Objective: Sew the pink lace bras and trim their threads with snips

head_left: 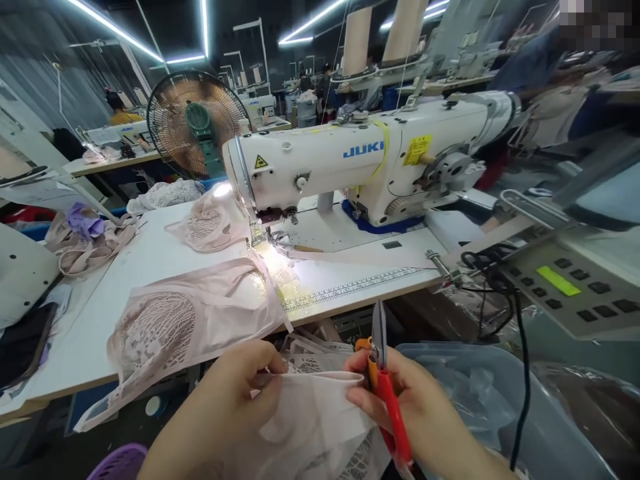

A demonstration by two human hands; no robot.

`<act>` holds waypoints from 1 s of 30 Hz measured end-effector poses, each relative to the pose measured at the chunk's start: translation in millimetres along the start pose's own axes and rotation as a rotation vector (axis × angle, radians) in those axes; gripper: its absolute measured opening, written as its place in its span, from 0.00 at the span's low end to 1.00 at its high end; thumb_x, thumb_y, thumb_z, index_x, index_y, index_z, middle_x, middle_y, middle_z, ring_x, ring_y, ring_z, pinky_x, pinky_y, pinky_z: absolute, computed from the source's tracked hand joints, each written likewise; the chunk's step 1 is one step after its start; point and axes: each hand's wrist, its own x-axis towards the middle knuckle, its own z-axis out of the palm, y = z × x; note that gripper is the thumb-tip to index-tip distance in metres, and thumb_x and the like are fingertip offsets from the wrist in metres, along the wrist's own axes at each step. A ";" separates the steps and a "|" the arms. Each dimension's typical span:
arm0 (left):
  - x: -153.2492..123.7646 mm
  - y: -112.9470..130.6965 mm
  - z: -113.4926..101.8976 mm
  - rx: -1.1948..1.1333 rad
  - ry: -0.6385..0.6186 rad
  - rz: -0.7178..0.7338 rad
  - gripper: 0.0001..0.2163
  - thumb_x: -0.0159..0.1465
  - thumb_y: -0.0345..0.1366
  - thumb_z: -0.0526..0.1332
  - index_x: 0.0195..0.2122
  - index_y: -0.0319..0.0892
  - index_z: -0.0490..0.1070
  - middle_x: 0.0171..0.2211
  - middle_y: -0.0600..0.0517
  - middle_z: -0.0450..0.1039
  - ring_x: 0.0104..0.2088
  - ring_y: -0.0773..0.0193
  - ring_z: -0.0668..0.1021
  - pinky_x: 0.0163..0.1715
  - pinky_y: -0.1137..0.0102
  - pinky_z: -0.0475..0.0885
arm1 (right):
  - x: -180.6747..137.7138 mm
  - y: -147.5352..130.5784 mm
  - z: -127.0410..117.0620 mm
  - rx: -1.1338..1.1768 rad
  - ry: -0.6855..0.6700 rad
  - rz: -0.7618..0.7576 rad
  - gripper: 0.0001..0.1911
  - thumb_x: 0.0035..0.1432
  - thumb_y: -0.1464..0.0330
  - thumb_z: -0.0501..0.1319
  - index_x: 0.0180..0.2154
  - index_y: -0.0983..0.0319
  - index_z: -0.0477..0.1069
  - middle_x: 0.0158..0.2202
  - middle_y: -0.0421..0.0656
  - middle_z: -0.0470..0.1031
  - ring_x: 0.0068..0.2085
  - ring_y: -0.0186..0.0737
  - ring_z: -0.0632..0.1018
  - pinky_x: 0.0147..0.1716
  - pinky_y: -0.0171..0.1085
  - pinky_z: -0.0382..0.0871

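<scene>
My left hand [227,393] pinches the edge of a pale pink fabric piece [310,420] low in the view, below the table's front edge. My right hand [410,400] grips the same fabric with its fingertips and also holds red-handled thread snips [387,387], blades pointing up. More pink lace garment pieces [185,320] lie on the white sewing table [150,260] just ahead of my left hand. A white Juki sewing machine [360,160] stands behind them, its needle area lit.
A control panel [565,283] with a green display sits at the right, black cables hanging from it. A fan [193,123] stands behind the table. A heap of pink garments [87,240] lies far left. A plastic-lined bin [500,400] is beside my right hand. Other people work at the back.
</scene>
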 end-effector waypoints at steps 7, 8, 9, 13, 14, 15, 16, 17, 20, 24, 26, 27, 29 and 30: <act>-1.5 -4.7 -8.3 -0.136 -0.147 0.145 0.07 0.56 0.25 0.54 0.28 0.40 0.70 0.29 0.52 0.74 0.31 0.65 0.75 0.32 0.73 0.69 | -0.7 -1.4 -12.2 -0.011 -0.212 0.005 0.05 0.52 0.66 0.62 0.28 0.60 0.68 0.23 0.36 0.67 0.23 0.33 0.66 0.22 0.31 0.62; -1.5 -6.7 -9.8 -0.129 -0.161 0.161 0.06 0.57 0.26 0.54 0.29 0.40 0.70 0.29 0.51 0.74 0.31 0.65 0.75 0.33 0.73 0.70 | -1.1 -3.7 -13.1 -0.017 -0.230 0.019 0.04 0.52 0.66 0.62 0.29 0.60 0.68 0.23 0.36 0.67 0.24 0.33 0.66 0.22 0.32 0.63; -1.7 -8.1 -11.0 -0.107 -0.167 0.165 0.07 0.58 0.26 0.54 0.29 0.40 0.70 0.30 0.51 0.75 0.31 0.65 0.76 0.32 0.73 0.70 | -1.2 -6.4 -13.3 -0.027 -0.239 0.020 0.04 0.52 0.67 0.62 0.29 0.60 0.68 0.24 0.36 0.67 0.24 0.33 0.66 0.23 0.32 0.62; -3.8 -1.5 -7.3 0.115 -0.002 0.142 0.09 0.62 0.31 0.54 0.39 0.44 0.72 0.41 0.48 0.77 0.39 0.59 0.78 0.38 0.69 0.73 | 1.3 -15.3 -8.1 -0.058 -0.228 -0.030 0.07 0.49 0.66 0.62 0.25 0.59 0.65 0.22 0.35 0.64 0.22 0.33 0.63 0.20 0.31 0.58; -4.0 3.8 -3.5 0.179 0.063 0.156 0.10 0.62 0.32 0.55 0.44 0.45 0.71 0.44 0.47 0.76 0.43 0.57 0.78 0.42 0.67 0.73 | 2.3 -16.4 -6.0 -0.059 -0.231 -0.025 0.08 0.48 0.66 0.62 0.24 0.59 0.64 0.21 0.34 0.63 0.22 0.32 0.61 0.20 0.31 0.57; -3.7 9.9 1.4 0.233 0.106 0.181 0.12 0.62 0.33 0.55 0.47 0.45 0.70 0.46 0.46 0.76 0.46 0.55 0.77 0.44 0.64 0.72 | 3.2 -16.8 -3.9 -0.055 -0.237 -0.013 0.08 0.48 0.67 0.62 0.23 0.59 0.63 0.21 0.34 0.62 0.22 0.32 0.61 0.20 0.31 0.56; -2.6 16.1 6.9 0.272 0.109 0.210 0.13 0.62 0.34 0.56 0.48 0.45 0.70 0.47 0.45 0.75 0.47 0.53 0.76 0.45 0.62 0.71 | 4.0 -16.7 -2.0 -0.047 -0.244 0.001 0.08 0.48 0.67 0.62 0.23 0.59 0.62 0.21 0.34 0.61 0.22 0.32 0.60 0.20 0.31 0.55; -0.7 21.8 12.6 0.297 0.076 0.233 0.12 0.62 0.35 0.56 0.47 0.44 0.70 0.44 0.45 0.76 0.45 0.52 0.76 0.44 0.62 0.72 | 4.6 -16.1 -0.5 -0.034 -0.254 0.014 0.08 0.48 0.68 0.62 0.23 0.59 0.62 0.21 0.33 0.61 0.22 0.32 0.59 0.20 0.31 0.55; 8.2 30.3 27.6 0.261 -0.089 0.244 0.08 0.65 0.34 0.53 0.34 0.42 0.71 0.32 0.48 0.74 0.33 0.58 0.75 0.34 0.67 0.70 | 4.9 -12.1 1.1 0.010 -0.264 0.032 0.06 0.47 0.69 0.62 0.25 0.59 0.64 0.21 0.33 0.60 0.22 0.31 0.59 0.20 0.30 0.55; 15.7 22.5 37.8 0.063 -0.151 0.133 0.08 0.63 0.33 0.53 0.26 0.42 0.63 0.25 0.54 0.68 0.27 0.66 0.70 0.27 0.72 0.64 | 1.0 -2.7 -2.4 0.045 -0.226 0.015 0.07 0.49 0.65 0.64 0.29 0.59 0.68 0.23 0.35 0.66 0.24 0.34 0.65 0.22 0.32 0.62; 16.1 16.7 40.1 -0.031 -0.126 0.065 0.07 0.62 0.33 0.53 0.25 0.43 0.61 0.24 0.55 0.65 0.25 0.67 0.68 0.26 0.73 0.63 | -3.0 2.8 -5.0 0.035 -0.193 0.000 0.09 0.48 0.64 0.65 0.33 0.59 0.69 0.28 0.38 0.71 0.26 0.36 0.70 0.25 0.33 0.67; 16.0 14.6 40.8 -0.073 -0.108 0.049 0.07 0.61 0.34 0.53 0.25 0.43 0.60 0.23 0.55 0.64 0.25 0.67 0.67 0.26 0.73 0.62 | -5.2 5.5 -6.2 0.019 -0.182 -0.012 0.10 0.47 0.65 0.66 0.34 0.59 0.69 0.30 0.39 0.72 0.27 0.38 0.71 0.26 0.34 0.68; 16.1 12.4 41.1 -0.131 -0.062 0.046 0.08 0.61 0.34 0.53 0.24 0.43 0.59 0.23 0.55 0.63 0.25 0.66 0.66 0.26 0.72 0.62 | -9.2 10.7 -7.9 -0.022 -0.177 -0.045 0.11 0.47 0.66 0.67 0.34 0.58 0.69 0.32 0.40 0.73 0.29 0.40 0.73 0.28 0.36 0.70; 16.3 12.1 40.7 -0.141 -0.038 0.040 0.08 0.60 0.35 0.53 0.24 0.43 0.59 0.23 0.55 0.62 0.25 0.66 0.66 0.26 0.72 0.62 | -10.7 13.1 -8.2 -0.049 -0.177 -0.069 0.10 0.47 0.67 0.66 0.33 0.58 0.69 0.32 0.40 0.73 0.29 0.40 0.73 0.28 0.36 0.70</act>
